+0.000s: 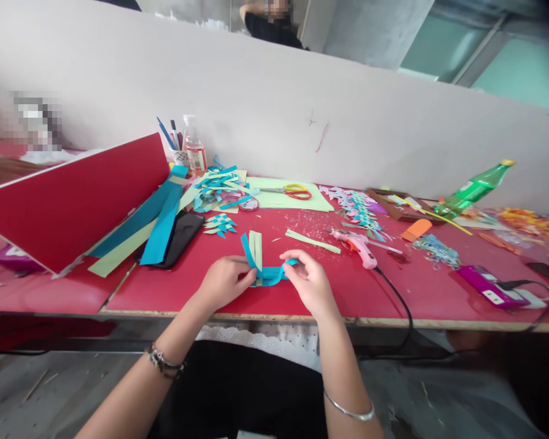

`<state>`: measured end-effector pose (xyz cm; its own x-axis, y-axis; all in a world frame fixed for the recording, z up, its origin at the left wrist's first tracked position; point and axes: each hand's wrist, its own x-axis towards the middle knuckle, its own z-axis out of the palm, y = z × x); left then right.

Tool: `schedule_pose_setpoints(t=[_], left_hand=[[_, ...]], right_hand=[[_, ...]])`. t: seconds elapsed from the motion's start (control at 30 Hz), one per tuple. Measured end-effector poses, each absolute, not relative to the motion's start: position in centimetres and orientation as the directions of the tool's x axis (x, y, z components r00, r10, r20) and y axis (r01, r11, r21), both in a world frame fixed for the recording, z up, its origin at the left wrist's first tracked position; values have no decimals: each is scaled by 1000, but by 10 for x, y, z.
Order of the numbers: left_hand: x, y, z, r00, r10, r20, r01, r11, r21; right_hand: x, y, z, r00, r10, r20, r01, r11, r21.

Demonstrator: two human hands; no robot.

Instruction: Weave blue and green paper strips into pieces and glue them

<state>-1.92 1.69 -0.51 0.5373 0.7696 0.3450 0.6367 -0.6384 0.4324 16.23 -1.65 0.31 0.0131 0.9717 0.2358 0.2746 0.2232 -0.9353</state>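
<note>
My left hand and my right hand are both closed on a small weave of blue and pale green paper strips, just above the red table near its front edge. The left fingers pinch the weave's left side. The right fingers pinch a blue strip end that curls over at the right. Two green strips and a blue strip stick up from the weave.
A pink glue gun with a black cord lies right of my hands. Behind are a loose green strip, scissors on green paper, cut strips, a black phone, a red board, a green bottle. Another person sits beyond the partition.
</note>
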Motion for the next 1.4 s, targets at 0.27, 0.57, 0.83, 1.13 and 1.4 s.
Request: schedule_pose_setpoints(t=[0.27,0.57,0.83,1.13,1.4], left_hand=[[-19,16,-7,563,753,340,629,-658,415],[-20,19,-11,528,775,347,670,-632,390],[-19,20,-11,519,786,337,676,-618,402],[-19,19,-7,504,804,316,680,-595,430],[-19,18,-7,505,812,292,689,-583,430]], right_hand=[[128,4,8,-171,972,161,-87,147,-985],[122,7,6,-260,957,133,-80,116,-990],[122,13,-4,-194,967,167,-137,142,-980],[170,-11,1,-200,916,348,692,383,-611],[183,-14,-4,-215,945,246,882,297,-367]])
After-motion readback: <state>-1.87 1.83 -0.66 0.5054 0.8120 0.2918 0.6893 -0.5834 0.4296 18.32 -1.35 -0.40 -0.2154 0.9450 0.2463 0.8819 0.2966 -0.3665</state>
